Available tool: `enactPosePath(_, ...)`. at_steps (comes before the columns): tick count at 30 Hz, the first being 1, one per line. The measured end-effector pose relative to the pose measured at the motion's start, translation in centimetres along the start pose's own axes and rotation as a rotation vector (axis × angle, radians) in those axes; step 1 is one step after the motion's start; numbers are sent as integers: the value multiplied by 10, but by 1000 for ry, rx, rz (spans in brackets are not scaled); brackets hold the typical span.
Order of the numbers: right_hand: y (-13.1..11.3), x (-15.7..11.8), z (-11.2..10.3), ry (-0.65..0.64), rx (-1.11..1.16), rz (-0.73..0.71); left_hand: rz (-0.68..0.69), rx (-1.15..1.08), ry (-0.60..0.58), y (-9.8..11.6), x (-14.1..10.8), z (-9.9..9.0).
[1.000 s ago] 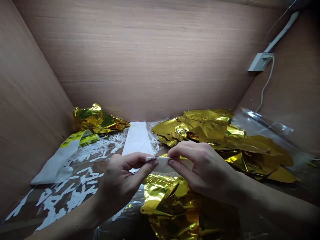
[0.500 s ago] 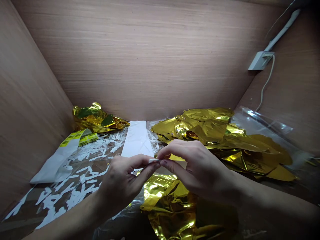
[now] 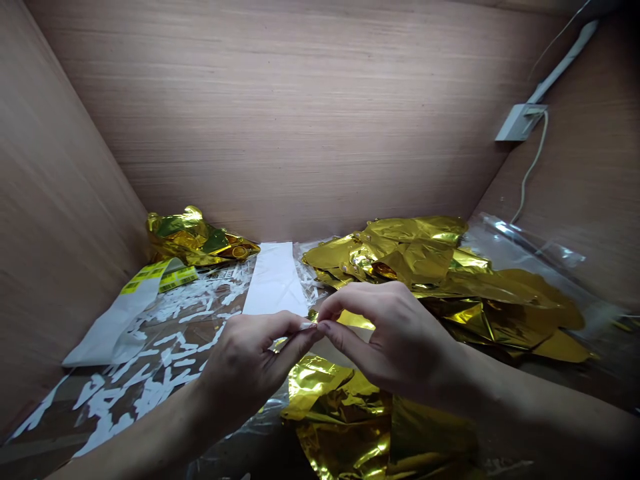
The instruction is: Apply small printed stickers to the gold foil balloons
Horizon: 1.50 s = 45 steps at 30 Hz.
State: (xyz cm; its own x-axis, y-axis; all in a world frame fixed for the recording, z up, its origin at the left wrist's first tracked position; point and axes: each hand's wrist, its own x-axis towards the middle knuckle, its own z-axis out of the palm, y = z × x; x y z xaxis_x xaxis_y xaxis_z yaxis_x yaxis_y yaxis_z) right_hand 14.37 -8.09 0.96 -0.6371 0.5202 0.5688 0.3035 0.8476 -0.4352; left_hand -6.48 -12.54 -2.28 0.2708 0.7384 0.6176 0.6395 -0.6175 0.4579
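My left hand [image 3: 247,360] and my right hand [image 3: 387,337] meet at the middle of the view, fingertips almost touching. Between them both pinch a small white paper strip [image 3: 309,326], mostly hidden by the fingers. A small shiny scrap [image 3: 279,344] shows below my left fingers. Crumpled gold foil sheets [image 3: 340,417] lie just under my hands, and a larger gold foil pile [image 3: 415,257] lies beyond my right hand. A long white paper strip [image 3: 275,280] lies flat just beyond my left fingertips.
Wood-grain walls [image 3: 280,120] enclose the surface on three sides. A smaller gold foil bundle [image 3: 197,239] sits at the back left. White backing scraps [image 3: 145,373] and a yellow-printed white label strip [image 3: 135,300] lie left. Clear plastic [image 3: 525,243] lies right, below a wall socket [image 3: 521,123].
My hands have drawn closer, and the white strip now shows only as a small piece between my fingertips. My right hand has shifted slightly left.
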Motion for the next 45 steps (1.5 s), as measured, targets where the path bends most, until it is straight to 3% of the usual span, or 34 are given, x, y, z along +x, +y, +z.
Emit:
enactPosePath(8, 6, -5, 7, 59, -97, -95, -98, -39, 8, -6, -1, 3)
enactPosePath(14, 7, -6, 8, 71, -61, -173, -221, -291, -38, -11, 1, 3)
enactPosePath(19, 7, -8, 9, 113, -103, -289, -192, -321, -33, -6, 0, -2)
enactPosePath(23, 8, -7, 7, 130, -110, -235, -151, -362, 18, -3, -3, 2)
enactPosePath(28, 6, -7, 2, 131, -83, -183, -226, -417, 43, -3, -4, 6)
enactPosePath(33, 8, -5, -21, 178, 229, 55, -289, -567, 68, -1, -3, 6)
enactPosePath(36, 18, 3, -40, 215, 499, 168, -340, -838, -53, 1, -5, 13)
enactPosePath(39, 35, 16, -47, 171, 637, 258, -206, -1049, -314, -1, -11, 28)
enactPosePath(42, 55, 24, -24, -99, 663, 398, 40, -1023, -533, -7, -24, 49)
enactPosePath(45, 72, 23, 22, -369, 647, 514, 153, -887, -646, -16, -39, 66)
